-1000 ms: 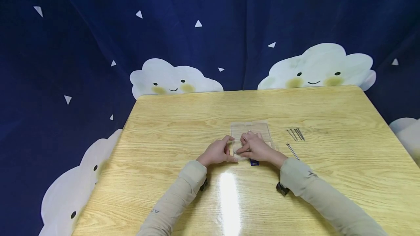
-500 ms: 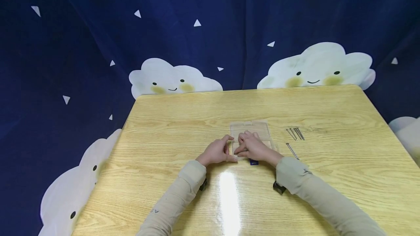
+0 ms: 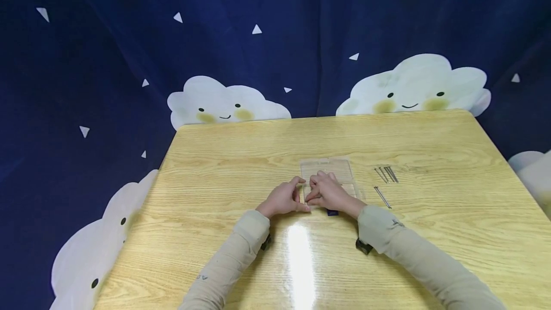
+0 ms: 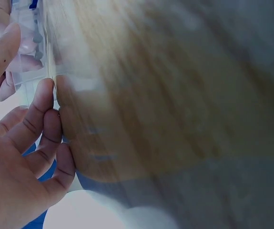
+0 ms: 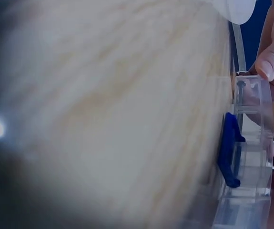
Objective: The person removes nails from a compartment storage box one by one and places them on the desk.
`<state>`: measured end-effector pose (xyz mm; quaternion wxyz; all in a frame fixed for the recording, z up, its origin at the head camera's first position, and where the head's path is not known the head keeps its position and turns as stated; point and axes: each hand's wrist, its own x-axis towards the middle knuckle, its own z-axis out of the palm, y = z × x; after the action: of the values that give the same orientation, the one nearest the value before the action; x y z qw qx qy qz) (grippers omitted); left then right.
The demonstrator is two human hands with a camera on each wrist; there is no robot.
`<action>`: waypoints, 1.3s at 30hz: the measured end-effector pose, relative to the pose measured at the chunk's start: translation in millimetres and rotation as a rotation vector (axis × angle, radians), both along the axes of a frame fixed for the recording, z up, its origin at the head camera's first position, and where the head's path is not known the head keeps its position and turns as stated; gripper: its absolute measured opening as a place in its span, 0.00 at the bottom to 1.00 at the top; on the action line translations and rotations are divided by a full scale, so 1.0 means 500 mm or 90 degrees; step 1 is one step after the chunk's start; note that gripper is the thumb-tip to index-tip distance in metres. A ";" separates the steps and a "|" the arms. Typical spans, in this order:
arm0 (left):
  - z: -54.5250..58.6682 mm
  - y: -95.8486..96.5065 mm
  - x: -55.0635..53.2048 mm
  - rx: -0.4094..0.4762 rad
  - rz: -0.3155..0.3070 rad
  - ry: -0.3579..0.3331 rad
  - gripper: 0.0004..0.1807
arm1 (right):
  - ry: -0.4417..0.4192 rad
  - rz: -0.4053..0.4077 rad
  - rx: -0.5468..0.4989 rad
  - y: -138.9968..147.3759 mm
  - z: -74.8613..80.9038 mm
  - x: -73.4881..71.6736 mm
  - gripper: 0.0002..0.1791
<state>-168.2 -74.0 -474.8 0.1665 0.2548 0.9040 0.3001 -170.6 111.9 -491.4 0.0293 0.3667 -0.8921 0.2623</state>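
Note:
A clear plastic box (image 3: 346, 190) lies open on the wooden table, its lid (image 3: 329, 169) folded back flat. My left hand (image 3: 285, 197) holds the box's left end, thumb at the front corner and fingers toward the back. In the right wrist view, the left thumb (image 5: 272, 62) presses on the box's corner. My right hand (image 3: 328, 193) reaches into the left compartment with bent fingers. Its thumb and index finger come together at a small dark piece, which looks like a nail end. A thin nail (image 5: 241, 93) shows through the box's wall. A blue latch (image 5: 229, 150) is on the front.
Several long nails (image 3: 386, 174) lie on the table right of the box. A single longer nail (image 3: 382, 197) lies nearer me. Behind the wooden table (image 3: 241, 152) hangs a dark blue curtain (image 3: 275, 42) with clouds.
My right hand has shifted slightly left within the box, and its thumb and index fingertips have come closer together. The left hand stays at the box's left end. The head view has shifted slightly.

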 end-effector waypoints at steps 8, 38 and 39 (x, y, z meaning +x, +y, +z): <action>0.006 -0.006 0.001 0.032 -0.020 0.001 0.41 | 0.024 0.017 -0.013 -0.003 -0.002 -0.003 0.05; 0.006 0.000 0.001 -0.001 0.000 -0.011 0.41 | -0.010 0.067 -0.167 0.014 0.001 -0.010 0.04; 0.006 0.000 0.001 -0.001 0.001 -0.011 0.41 | -0.009 0.066 -0.170 0.015 0.001 -0.011 0.03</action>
<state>-167.5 -73.9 -471.6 0.1745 0.2513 0.9031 0.3015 -176.0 119.6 -490.9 0.0585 0.4031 -0.8293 0.3825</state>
